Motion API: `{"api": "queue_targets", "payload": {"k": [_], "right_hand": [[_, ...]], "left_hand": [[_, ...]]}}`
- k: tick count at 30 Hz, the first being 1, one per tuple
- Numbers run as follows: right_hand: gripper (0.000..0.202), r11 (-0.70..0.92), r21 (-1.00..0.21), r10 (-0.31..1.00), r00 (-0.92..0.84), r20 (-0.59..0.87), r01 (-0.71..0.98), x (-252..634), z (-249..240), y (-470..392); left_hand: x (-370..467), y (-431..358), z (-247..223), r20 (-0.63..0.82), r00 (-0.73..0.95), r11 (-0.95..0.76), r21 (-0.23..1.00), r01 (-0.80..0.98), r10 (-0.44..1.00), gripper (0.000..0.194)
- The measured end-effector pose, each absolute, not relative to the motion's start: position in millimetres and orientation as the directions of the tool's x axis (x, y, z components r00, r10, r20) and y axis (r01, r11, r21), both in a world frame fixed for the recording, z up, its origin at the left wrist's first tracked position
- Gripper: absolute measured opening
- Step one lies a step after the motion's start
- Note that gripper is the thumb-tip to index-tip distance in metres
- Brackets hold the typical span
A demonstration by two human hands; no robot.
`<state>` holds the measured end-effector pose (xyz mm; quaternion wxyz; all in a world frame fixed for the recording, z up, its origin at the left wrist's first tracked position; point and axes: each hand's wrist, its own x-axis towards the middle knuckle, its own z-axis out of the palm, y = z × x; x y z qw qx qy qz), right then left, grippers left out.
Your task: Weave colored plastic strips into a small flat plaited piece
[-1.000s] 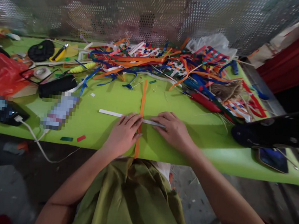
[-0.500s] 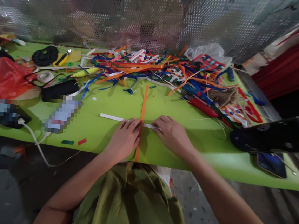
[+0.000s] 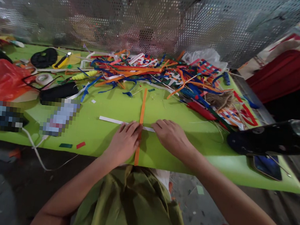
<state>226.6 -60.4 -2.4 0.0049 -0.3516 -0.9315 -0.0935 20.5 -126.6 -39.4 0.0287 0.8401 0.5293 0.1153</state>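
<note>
An orange strip [image 3: 143, 106] runs lengthwise on the green tabletop, down to the near edge. Across it lies a white strip [image 3: 109, 120], so the two form a cross. My left hand [image 3: 125, 138] rests at the crossing, its bent fingers pressing on the strips and covering part of both; its thumb is close to the orange strip. To the right of the crossing, my right hand [image 3: 171, 134] is closed on the other end of the white strip, with the fingertips pinched. That end is hidden under the fingers.
A heap of coloured strips and woven pieces [image 3: 143, 71] fills the back. On the left are a red plastic bag [image 3: 6, 81], a tape roll [image 3: 44, 78], a black case [image 3: 59, 92] and a cabled device [image 3: 60, 118]. A dark bottle [image 3: 267, 134] and a phone [image 3: 266, 167] lie right.
My right hand has shifted slightly along the white strip, away from the crossing, showing a little more of it. My left hand stays at the crossing. The camera view has tilted slightly.
</note>
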Motion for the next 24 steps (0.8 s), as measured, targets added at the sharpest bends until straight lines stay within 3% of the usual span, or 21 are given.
{"api": "queue_targets", "payload": {"k": [6,15,21,24], "right_hand": [[0.014,0.782,0.133,0.610,-0.791,0.038,0.609,230.3,10.6,-62.5],[0.024,0.788,0.273,0.570,-0.822,0.014,0.551,218.4,10.8,-67.4],[0.020,0.742,0.168,0.638,-0.760,0.124,0.650,237.5,12.3,-57.9],[0.019,0.700,0.039,0.704,-0.698,0.131,0.713,248.6,21.7,-51.8]], "left_hand": [[21.8,-126.8,-41.7,0.158,0.410,-0.432,0.147,0.890,0.898,0.046],[22.9,-126.1,-39.5,0.137,0.407,-0.424,0.140,0.895,0.903,0.046],[21.7,-126.4,-42.1,0.147,0.417,-0.436,0.136,0.890,0.897,0.048],[22.1,-125.9,-44.1,0.150,0.414,-0.434,0.143,0.889,0.898,0.048]]}}
